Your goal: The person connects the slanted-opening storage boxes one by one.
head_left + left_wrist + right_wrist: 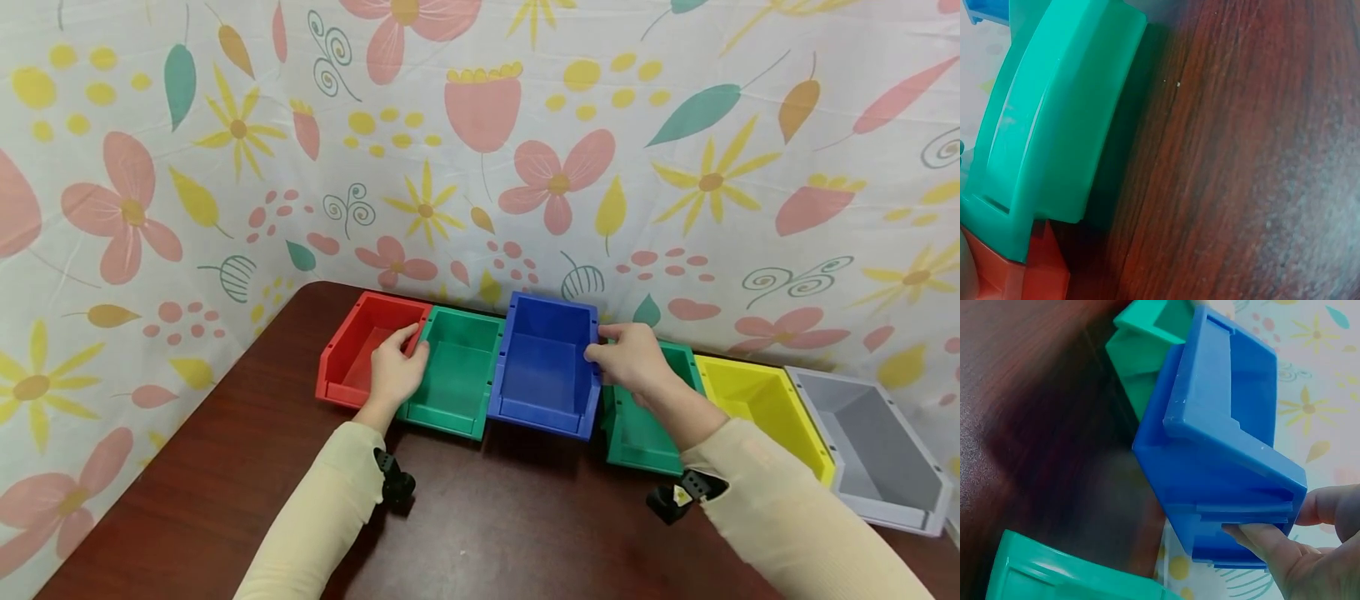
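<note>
Red plastic leads the row: the red bin (367, 337), then the left hand (397, 367) at its right edge.
Left thumb and forefinger appear to pinch the near-side rim of the left green bin (456, 358), where it meets the red. Next is the blue bin (543, 358), seemingly raised off the table (465, 533), its right wall gripped by the right hand's (633, 358) thumb and fingers. Beyond lie the right green bin (648, 437), yellow bin (750, 392) and grey bin (862, 425). Best to keep both grips steady and the blue bin level, its left side flush with the left green bin; hold high, so the right fingers clear the right green bin, and prefer slow, even pressure to shoving.
</note>
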Available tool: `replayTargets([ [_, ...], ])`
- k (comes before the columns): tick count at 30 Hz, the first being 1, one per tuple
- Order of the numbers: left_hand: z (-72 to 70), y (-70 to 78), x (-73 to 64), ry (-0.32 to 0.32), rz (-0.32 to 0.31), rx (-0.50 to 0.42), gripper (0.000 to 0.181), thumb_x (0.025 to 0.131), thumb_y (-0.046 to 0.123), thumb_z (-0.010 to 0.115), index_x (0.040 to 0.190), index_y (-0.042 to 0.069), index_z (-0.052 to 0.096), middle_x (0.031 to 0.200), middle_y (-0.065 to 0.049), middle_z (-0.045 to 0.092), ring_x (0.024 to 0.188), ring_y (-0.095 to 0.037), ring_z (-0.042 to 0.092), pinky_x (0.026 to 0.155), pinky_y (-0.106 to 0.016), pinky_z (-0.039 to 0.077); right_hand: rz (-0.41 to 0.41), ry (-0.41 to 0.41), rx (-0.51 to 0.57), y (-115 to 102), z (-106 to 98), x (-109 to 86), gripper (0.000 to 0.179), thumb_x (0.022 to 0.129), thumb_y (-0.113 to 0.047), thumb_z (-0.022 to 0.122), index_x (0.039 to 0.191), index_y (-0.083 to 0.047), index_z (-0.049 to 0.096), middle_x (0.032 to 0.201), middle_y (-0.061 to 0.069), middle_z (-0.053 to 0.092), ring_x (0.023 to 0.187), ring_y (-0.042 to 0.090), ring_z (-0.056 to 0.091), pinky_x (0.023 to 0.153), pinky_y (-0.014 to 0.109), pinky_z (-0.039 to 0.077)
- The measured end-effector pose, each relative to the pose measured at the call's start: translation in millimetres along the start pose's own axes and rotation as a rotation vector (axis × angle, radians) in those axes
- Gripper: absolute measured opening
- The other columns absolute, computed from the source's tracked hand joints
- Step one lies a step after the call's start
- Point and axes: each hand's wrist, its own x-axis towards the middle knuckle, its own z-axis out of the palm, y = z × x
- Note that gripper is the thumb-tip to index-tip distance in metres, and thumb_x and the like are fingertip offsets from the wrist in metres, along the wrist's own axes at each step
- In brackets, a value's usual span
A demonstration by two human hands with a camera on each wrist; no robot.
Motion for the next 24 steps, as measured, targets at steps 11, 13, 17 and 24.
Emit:
replayTargets([
  [11, -1.7, -7.1, -3.5, -0.001, -0.023, 0.012, 0.041, 0.093, 0.024, 0.057, 0.133, 0.013, 0.056, 0.056, -0.006, 0.052, 0.042, -0.019, 0.04, 0.056, -0.03, 0.041, 0.033, -0.017, -0.006, 9.2, 9.0, 1.1, 0.06, 0.092, -0.013, 0.051, 0.146, 0.002, 0.029, 0.145, 0.026, 0.038, 0.076, 0.014, 0.063, 0.074, 0.034, 0.056],
  [13, -1.3, -7.1, -4.2, -0.002, -0.023, 0.017, 0.041, 0.093, 0.025, 0.057, 0.133, 0.013, 0.056, 0.055, -0.006, 0.052, 0.042, -0.019, 0.041, 0.055, -0.029, 0.041, 0.038, -0.018, 0.003, 12.0, 9.0, 0.8, 0.059, 0.092, -0.013, 0.051, 0.146, 0.002, 0.029, 0.145, 0.026, 0.038, 0.076, 0.012, 0.062, 0.074, 0.033, 0.056],
  [17, 0.6, -5.7, -2.7, 0.004, -0.005, 0.016, 0.041, 0.093, 0.026, 0.057, 0.132, 0.013, 0.057, 0.054, -0.006, 0.052, 0.042, -0.019, 0.041, 0.053, -0.028, 0.041, 0.036, -0.011, 0.039, 15.5, 7.2, 0.1, 0.059, 0.093, -0.014, 0.05, 0.146, 0.001, 0.029, 0.147, 0.024, 0.037, 0.093, 0.02, 0.065, 0.077, 0.034, 0.056],
  [24, 3.1, -2.5, -0.1, 0.013, -0.011, 0.002, 0.042, 0.093, 0.026, 0.057, 0.132, 0.014, 0.056, 0.054, -0.006, 0.052, 0.041, -0.019, 0.039, 0.054, -0.029, 0.041, 0.058, -0.025, 0.1, 23.6, 3.7, 1.2, 0.062, 0.093, -0.016, 0.051, 0.148, 0.0, 0.027, 0.144, 0.026, 0.039, 0.099, 0.02, 0.064, 0.082, 0.035, 0.055],
])
